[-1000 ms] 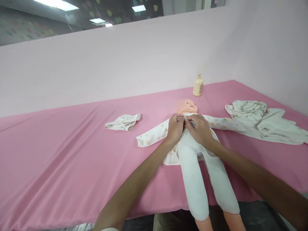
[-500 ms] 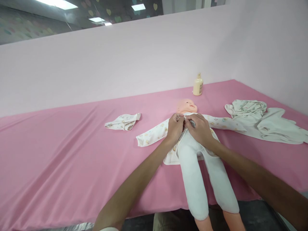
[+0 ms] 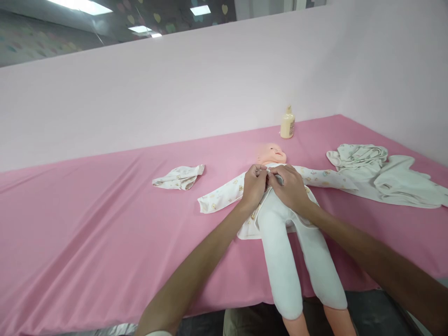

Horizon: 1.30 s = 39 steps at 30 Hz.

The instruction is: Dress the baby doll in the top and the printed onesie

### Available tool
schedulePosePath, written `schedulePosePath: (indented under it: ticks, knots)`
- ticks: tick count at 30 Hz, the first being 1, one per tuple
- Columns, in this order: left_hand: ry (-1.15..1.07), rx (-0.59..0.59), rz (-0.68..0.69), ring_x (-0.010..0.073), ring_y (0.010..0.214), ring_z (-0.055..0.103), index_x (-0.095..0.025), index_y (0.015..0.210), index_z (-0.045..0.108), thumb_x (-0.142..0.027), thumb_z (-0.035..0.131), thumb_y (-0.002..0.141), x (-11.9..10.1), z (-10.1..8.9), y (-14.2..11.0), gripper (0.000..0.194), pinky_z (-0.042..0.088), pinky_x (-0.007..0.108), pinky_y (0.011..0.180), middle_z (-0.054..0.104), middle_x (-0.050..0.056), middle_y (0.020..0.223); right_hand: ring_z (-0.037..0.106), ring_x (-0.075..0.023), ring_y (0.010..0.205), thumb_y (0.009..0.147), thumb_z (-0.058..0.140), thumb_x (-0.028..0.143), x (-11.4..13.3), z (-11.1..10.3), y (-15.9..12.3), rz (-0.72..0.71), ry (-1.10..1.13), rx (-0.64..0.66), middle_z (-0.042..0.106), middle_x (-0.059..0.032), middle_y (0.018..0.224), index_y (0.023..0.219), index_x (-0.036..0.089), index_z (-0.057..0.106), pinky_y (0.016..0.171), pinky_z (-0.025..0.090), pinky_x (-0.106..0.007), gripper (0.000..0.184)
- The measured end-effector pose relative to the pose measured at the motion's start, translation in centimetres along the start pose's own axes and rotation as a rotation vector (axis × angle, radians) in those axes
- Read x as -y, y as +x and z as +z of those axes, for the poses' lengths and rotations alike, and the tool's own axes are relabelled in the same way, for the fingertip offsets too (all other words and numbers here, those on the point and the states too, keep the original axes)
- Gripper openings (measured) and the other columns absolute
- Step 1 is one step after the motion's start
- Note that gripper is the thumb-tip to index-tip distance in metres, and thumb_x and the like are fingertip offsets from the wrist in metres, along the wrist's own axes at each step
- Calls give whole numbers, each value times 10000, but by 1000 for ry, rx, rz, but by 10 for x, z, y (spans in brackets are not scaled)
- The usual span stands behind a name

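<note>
A baby doll [image 3: 272, 152] lies on its back on the pink table [image 3: 87, 224], its legs in white fabric hanging over the near edge. It wears a white printed shirt [image 3: 224, 195] with the sleeves spread out to both sides. My left hand [image 3: 255, 185] and my right hand [image 3: 289, 185] meet on the doll's chest just under the chin. Both pinch the two front edges of the shirt together there, fingers closed on the cloth.
A small printed cloth piece [image 3: 179, 178] lies left of the doll. A heap of white clothes [image 3: 381, 173] sits at the right. A cream bottle [image 3: 287, 124] stands by the pink back wall behind the doll's head.
</note>
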State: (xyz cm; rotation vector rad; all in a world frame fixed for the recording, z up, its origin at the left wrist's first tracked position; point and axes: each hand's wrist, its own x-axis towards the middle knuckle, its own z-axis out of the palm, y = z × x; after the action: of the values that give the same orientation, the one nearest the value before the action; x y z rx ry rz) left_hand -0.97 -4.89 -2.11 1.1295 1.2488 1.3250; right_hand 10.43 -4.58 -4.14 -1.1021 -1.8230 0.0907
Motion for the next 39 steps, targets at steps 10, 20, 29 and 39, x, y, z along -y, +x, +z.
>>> schedulePosePath:
  ticks: [10,20,29,39]
  knots:
    - [3,14,13,56,413,397,-174,877,540,-115,512,774,3,-1,1,122,307,177,427,479,-70,536,594,-229,856,856,488,179,-1,0,0,-1,-4,2,692,-49,819,757,214,576,794,439,-360,137]
    - [0,2,13,57,412,391,-176,856,533,-110,503,767,1,0,0,115,297,175,417,470,-70,531,582,-227,831,859,489,193,0,0,0,3,-6,3,679,-47,797,741,220,566,780,435,-359,143]
    - [5,12,13,58,416,399,-179,872,538,-122,514,757,3,-1,1,130,305,176,420,469,-72,541,581,-229,829,857,484,194,-1,0,0,-8,-4,4,682,-53,811,752,217,565,778,430,-356,135]
    - [2,10,15,56,418,398,-175,864,542,-134,532,779,1,0,0,96,303,176,424,486,-67,547,574,-221,819,865,477,206,-1,0,0,-6,-8,0,666,-52,780,735,222,559,775,429,-353,154]
